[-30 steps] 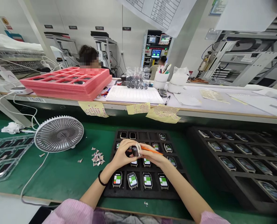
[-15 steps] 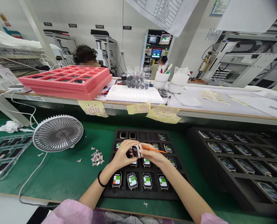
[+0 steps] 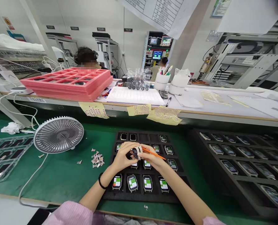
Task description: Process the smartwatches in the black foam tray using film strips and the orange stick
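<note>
Above a black foam tray [image 3: 139,194] of watch bodies, my left hand [image 3: 123,156] is closed round a small watch body [image 3: 136,152] with a dark face and pale frame. My right hand [image 3: 153,157] touches the same watch body from the right, its fingers closed on a thin orange stick [image 3: 155,153] that points down to the right. Watches with lit green and white screens, such as this one [image 3: 147,183], sit in the tray below my hands. Small pale scraps [image 3: 98,159] lie in a pile left of the tray.
A round fan [image 3: 59,135] stands at the left, beside a clear tray [image 3: 9,156] of dark parts. Another black foam tray [image 3: 223,184] with watches is at the right. The shelf ahead bears red foam trays [image 3: 87,92] and papers. Two people are beyond it.
The orange stick has tilted more steeply downward, and the watch body has turned slightly between my hands. Both hands are in nearly the same place.
</note>
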The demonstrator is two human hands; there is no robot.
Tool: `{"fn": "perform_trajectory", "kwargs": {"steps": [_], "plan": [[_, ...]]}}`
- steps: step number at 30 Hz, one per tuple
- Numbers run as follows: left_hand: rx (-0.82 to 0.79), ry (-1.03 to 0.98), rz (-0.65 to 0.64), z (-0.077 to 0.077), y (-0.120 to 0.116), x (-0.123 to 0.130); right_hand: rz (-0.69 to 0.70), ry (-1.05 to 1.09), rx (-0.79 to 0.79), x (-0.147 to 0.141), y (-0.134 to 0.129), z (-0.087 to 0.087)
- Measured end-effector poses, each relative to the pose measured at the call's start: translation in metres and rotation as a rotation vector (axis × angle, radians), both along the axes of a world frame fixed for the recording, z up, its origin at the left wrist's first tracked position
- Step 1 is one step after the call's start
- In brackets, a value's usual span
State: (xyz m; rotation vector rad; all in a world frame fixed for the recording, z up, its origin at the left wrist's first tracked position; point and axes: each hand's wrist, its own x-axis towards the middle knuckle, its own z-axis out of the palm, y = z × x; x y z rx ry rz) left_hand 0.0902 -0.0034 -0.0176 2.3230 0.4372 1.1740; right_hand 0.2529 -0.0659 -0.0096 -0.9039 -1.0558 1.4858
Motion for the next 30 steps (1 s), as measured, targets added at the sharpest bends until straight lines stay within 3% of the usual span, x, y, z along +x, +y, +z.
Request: {"fn": "perform_trajectory", "kwargs": {"steps": [6,13,21,30], "plan": [[-0.04,-0.004,0.006,0.001,0.001,0.0,-0.015,-0.045,-0.014,-0.003,0.0,0.003],[-0.199,0.021,0.057,-0.006,0.003,-0.004,-0.525,-0.167,0.28,0.004,-0.004,0.007],[-0.173,0.067,0.084,-0.009,0.002,-0.003,-0.663,-0.261,0.343,0.002,-0.015,0.011],[-0.162,0.109,0.103,-0.004,0.001,-0.004,-0.681,-0.38,0.371,0.0,-0.015,0.015]]}}
